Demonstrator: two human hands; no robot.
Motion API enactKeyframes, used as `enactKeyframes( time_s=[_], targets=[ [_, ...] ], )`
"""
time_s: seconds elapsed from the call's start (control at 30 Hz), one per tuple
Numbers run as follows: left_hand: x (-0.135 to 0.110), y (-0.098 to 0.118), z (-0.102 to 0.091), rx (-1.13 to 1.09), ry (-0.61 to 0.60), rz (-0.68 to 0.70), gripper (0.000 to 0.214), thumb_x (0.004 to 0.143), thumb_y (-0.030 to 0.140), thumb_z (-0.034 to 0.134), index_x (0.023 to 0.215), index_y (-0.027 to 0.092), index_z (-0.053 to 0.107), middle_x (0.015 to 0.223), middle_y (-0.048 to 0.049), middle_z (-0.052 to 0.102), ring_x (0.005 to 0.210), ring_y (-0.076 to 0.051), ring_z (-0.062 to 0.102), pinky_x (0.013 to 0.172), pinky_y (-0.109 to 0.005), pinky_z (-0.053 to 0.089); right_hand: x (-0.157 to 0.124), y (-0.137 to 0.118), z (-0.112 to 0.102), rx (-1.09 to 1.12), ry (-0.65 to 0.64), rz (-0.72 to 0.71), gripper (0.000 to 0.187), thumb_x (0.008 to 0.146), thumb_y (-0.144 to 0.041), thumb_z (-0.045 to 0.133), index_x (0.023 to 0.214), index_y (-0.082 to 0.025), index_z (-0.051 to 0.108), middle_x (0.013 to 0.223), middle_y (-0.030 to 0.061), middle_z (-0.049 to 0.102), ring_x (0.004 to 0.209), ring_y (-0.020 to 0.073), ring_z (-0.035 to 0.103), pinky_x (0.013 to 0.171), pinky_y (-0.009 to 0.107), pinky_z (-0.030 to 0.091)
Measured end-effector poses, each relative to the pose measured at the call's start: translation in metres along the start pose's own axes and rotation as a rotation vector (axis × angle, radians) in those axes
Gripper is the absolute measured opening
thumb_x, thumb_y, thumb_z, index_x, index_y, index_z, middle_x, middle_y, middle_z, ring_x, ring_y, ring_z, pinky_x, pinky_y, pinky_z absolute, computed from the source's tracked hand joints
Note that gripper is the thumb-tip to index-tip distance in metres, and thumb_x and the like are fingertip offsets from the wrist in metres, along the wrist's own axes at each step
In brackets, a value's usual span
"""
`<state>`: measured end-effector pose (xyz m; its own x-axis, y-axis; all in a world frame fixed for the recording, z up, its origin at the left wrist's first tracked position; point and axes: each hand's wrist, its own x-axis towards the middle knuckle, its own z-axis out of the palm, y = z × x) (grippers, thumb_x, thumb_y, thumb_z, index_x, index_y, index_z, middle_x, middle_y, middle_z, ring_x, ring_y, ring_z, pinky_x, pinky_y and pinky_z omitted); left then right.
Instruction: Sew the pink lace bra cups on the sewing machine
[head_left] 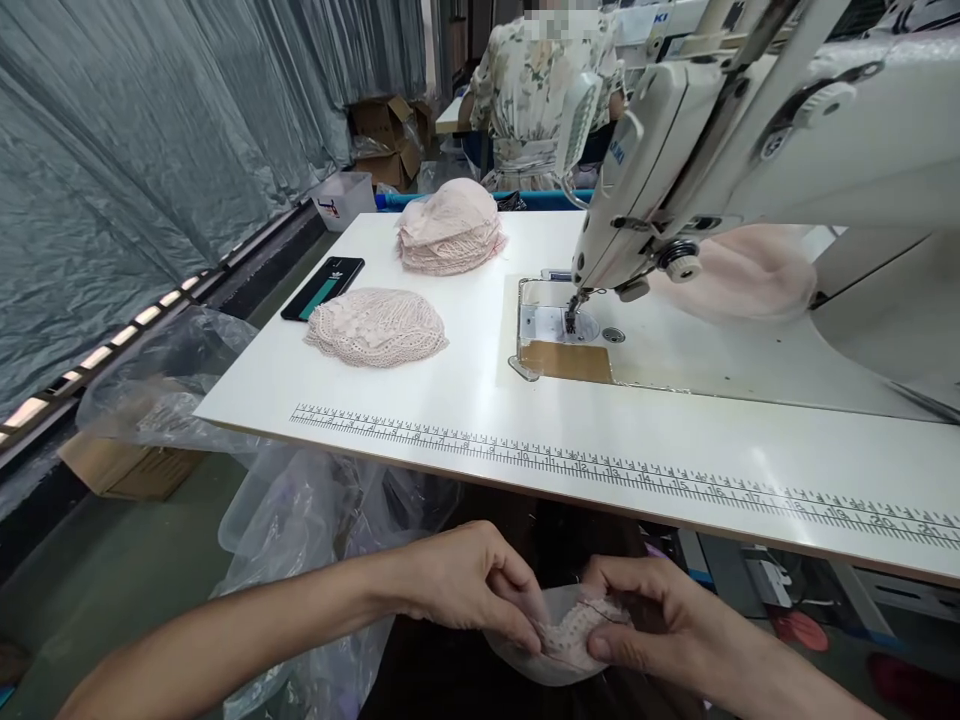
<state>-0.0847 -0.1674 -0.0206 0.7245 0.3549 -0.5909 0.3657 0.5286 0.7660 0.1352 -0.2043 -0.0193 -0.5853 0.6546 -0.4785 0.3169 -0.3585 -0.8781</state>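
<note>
A: Identify the item and its position.

B: A lace piece, held over the person's lap, in front of the sewing machine and below the level of its surface.

A: Condition of the grip?

B: Closed on both sides. The left hand pinches the piece between thumb and fingers; the right hand presses its thumb on the opposite side, fingers bent around the edge.

A: Progress?

B: Judged part-way. The piece is in handwork, away from the presser foot. Its layers lie together, but the lace looks bunched, so settling it appears unfinished. Whether any seam is sewn cannot be confirmed.

A: Appearance?

B: Pale pink, dotted lace against a translucent, rounded layer. Fine dark lines cross it; thread or marking, I cannot tell.

A: Surroundings?

B: Left of the machine, a nearer lace pile and, further back, a taller fabric stack. Done or waiting, not determinable. A phone lies beside the nearer pile. Under the machine's arm rests sheer pink fabric. Beyond the machine, a co-worker in floral clothing.
</note>
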Motion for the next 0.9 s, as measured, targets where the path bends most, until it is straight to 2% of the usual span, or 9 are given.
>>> enactKeyframes(
  time_s=[0.2, 0.37, 0.67, 0.9],
  targets=[
    [-0.0025, 0.0039, 0.0024, -0.008, 0.032, -0.024, 0.027, 0.054, 0.035, 0.079, 0.07, 0.015, 0.071, 0.061, 0.0027, 0.063, 0.057, -0.009, 0.057, 0.063, -0.02, 0.046, -0.0013, -0.0012, 0.0006, -0.035, 0.0, -0.009, 0.029, 0.078, -0.046, 0.059, 0.073, -0.019, 0.049, 0.066, -0.0039, 0.044, 0.063, 0.0114, 0.039, 0.057, 0.022, 0.032],
    [-0.0034, 0.0027, 0.0021, 0.003, 0.05, -0.047, 0.027, 0.053, 0.033, 0.08, 0.07, 0.015, 0.071, 0.06, 0.0031, 0.063, 0.054, -0.008, 0.055, 0.06, -0.02, 0.045, -0.0026, 0.0028, 0.0009, -0.088, 0.066, -0.041, 0.026, 0.081, -0.045, 0.057, 0.074, -0.02, 0.052, 0.068, -0.0038, 0.046, 0.067, 0.0122, 0.043, 0.061, 0.022, 0.036],
    [-0.0056, 0.0054, 0.0037, 0.035, 0.069, -0.06, 0.02, 0.057, 0.029, 0.076, 0.07, 0.016, 0.071, 0.058, 0.0035, 0.062, 0.055, -0.007, 0.055, 0.06, -0.019, 0.044, -0.0041, 0.0038, 0.0003, -0.083, 0.065, -0.046, 0.028, 0.084, -0.046, 0.053, 0.073, -0.02, 0.05, 0.066, -0.0046, 0.041, 0.065, 0.0117, 0.036, 0.058, 0.022, 0.03],
    [-0.0054, 0.0071, 0.0049, 0.05, 0.067, -0.063, 0.025, 0.057, 0.035, 0.077, 0.072, 0.015, 0.072, 0.059, 0.0021, 0.062, 0.057, -0.009, 0.057, 0.063, -0.021, 0.046, 0.0015, 0.0019, 0.007, 0.015, 0.01, -0.021, 0.026, 0.074, -0.04, 0.064, 0.073, -0.019, 0.05, 0.065, -0.0043, 0.046, 0.062, 0.0105, 0.04, 0.056, 0.02, 0.032]
  ],
)
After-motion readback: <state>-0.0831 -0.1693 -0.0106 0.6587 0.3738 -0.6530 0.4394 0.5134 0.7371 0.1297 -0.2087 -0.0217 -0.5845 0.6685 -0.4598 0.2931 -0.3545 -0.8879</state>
